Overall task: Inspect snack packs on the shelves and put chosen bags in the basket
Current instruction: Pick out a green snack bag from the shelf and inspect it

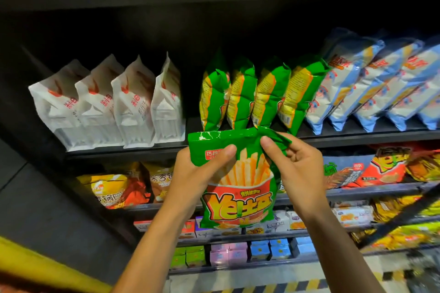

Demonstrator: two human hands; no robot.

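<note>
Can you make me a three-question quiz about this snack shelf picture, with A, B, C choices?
1. What stands left of the green bags on the shelf?
A white bags
B red boxes
C bottles

2. How many green bags stand on that shelf?
A two
B four
C seven

3. How is the green fries bag held?
A lying on the floor
B one hand only
C both hands

Answers: 1 A, white bags sit just left. 2 B, four stand in a row. 3 C, left hand and right hand both grip it.
</note>
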